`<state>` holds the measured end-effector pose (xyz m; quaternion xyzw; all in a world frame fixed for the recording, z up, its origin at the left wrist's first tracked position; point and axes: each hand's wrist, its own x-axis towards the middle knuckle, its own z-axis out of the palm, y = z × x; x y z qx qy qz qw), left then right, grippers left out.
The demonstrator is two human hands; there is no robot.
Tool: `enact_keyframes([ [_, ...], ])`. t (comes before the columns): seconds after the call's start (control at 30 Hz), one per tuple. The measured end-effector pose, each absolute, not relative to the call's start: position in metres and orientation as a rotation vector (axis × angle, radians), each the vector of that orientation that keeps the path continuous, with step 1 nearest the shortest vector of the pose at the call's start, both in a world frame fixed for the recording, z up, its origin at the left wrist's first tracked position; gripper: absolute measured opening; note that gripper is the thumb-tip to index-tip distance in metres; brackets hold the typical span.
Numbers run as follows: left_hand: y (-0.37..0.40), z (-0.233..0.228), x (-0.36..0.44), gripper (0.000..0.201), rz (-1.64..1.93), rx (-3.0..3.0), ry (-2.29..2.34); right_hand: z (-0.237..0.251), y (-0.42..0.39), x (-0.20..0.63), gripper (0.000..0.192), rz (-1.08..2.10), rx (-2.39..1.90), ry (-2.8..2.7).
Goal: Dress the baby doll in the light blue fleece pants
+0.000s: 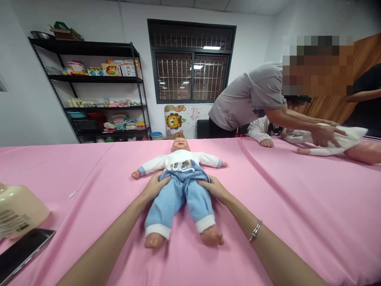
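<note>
A baby doll (pixel 180 145) lies on its back on the pink-covered table, arms spread, bare feet toward me. It wears a white top (pixel 159 162) with blue cuffs, a cartoon face on the front, and fluffy blue trousers (pixel 169 202) with white ankle cuffs. My left hand (pixel 154 185) grips the trousers at the waist on the left side, thumb on top. On the opposite side my right hand (pixel 216 188) holds the waist in the same way. The fingers of both hands are partly hidden beneath the cloth and the doll's hips.
A cream pump bottle (pixel 22 210) and a black phone (pixel 25 254) lie at the left. Across the table, a person in a grey shirt (pixel 247 93) handles white clothing (pixel 342 141) on another doll (pixel 364 151). A black shelf (pixel 98 78) with boxes stands behind.
</note>
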<state>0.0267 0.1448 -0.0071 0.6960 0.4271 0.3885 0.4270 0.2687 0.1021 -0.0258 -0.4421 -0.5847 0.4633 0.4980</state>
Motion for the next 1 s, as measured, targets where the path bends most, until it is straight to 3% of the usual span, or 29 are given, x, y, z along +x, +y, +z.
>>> enact_keyframes([
  [0.23,0.142,-0.008,0.034,0.044,1.001,1.845,0.954,-0.02,0.095,0.264,0.039,1.227,-1.089,-1.495],
  [0.4,0.15,-0.011,0.029,0.035,1.061,1.89,1.051,-0.022,0.102,0.276,0.043,1.473,-0.89,-1.116],
  [0.5,0.155,-0.016,0.019,0.029,1.124,1.925,1.226,-0.031,0.111,0.284,0.045,1.359,-0.947,-1.001],
  [0.67,0.151,-0.019,0.012,0.041,0.989,1.876,1.453,-0.041,0.114,0.28,0.045,1.114,-1.148,-1.161],
  [0.83,0.138,-0.01,0.026,0.047,1.175,1.57,1.135,-0.037,0.108,0.272,0.044,1.182,-0.926,-1.197],
  [1.0,0.131,-0.009,0.033,0.045,1.12,1.303,0.927,-0.033,0.105,0.271,0.04,1.307,-0.924,-1.169],
])
